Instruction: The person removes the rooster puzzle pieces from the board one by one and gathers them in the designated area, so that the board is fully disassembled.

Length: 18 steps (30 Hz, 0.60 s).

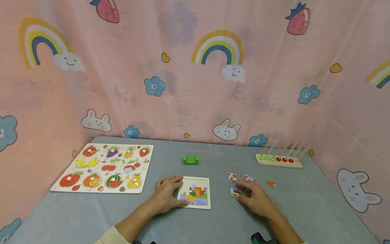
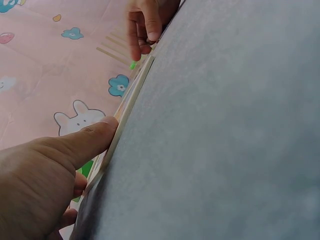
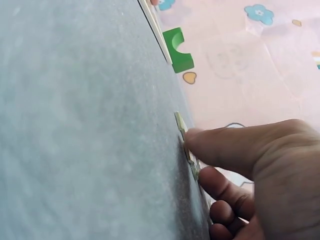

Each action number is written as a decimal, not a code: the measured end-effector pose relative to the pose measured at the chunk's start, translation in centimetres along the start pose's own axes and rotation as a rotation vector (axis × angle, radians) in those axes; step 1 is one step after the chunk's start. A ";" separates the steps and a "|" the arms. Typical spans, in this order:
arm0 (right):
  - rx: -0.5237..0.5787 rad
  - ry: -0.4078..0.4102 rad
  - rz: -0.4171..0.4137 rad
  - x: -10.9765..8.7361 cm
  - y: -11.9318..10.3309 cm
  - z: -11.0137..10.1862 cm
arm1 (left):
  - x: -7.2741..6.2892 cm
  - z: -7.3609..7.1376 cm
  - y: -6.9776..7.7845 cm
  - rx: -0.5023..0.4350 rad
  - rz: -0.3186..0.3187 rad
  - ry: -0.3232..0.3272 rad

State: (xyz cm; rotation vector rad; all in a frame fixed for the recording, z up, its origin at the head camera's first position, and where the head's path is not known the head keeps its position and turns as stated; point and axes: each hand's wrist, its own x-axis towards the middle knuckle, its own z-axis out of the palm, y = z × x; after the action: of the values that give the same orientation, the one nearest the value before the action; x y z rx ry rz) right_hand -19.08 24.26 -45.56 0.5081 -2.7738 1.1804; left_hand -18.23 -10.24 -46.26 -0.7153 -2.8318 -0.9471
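A square wooden puzzle board [image 1: 209, 193], partly filled with a colourful picture, lies in front of me. My left hand [image 1: 167, 195] holds its left side, the thumb at the near left corner and the fingers along the far left. The left wrist view shows that thumb pressing the board's edge [image 2: 131, 102]. To the right, my right hand [image 1: 256, 198] pinches a small puzzle piece [image 1: 234, 192] between thumb and index finger, low at the tabletop. In the right wrist view the puzzle piece [image 3: 181, 122] appears edge-on. Other puzzle pieces lie just beyond: one [image 1: 232, 176], another [image 1: 249, 177], and an orange one [image 1: 270, 183].
A large fruit peg puzzle [image 1: 100, 169] lies at the left. Behind the board stands a green block with a curved notch [image 1: 190, 160]. At the back right is a wooden peg rack [image 1: 279, 161] with green and red beads. A printed pink curtain [image 1: 182, 101] surrounds the grey table.
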 end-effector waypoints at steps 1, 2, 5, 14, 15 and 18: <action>0.003 -0.005 0.010 0.1 -0.1 -0.1 | 0.0 0.0 0.0 0.001 0.000 0.002; 0.008 -0.011 0.016 0.1 -0.2 -0.2 | 0.0 0.0 0.0 0.002 0.000 0.003; 0.028 -0.030 0.027 0.2 -0.6 -0.8 | 0.0 0.0 -0.1 0.007 -0.001 0.006; -0.006 -0.046 0.058 0.0 -3.2 -2.8 | 0.0 0.1 -0.1 0.012 0.003 0.005; -0.001 -0.040 0.056 -0.1 -3.5 -3.0 | -0.1 0.1 -0.1 0.013 0.003 0.005; 0.017 -0.021 0.004 -0.1 -4.3 -3.6 | -0.1 0.1 -0.1 0.010 0.001 0.005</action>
State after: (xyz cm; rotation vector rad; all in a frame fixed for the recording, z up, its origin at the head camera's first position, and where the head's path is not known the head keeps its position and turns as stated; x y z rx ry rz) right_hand -17.71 24.07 -40.15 0.5192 -2.7866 1.2069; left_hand -18.23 -10.31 -46.44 -0.7126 -2.8295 -0.9325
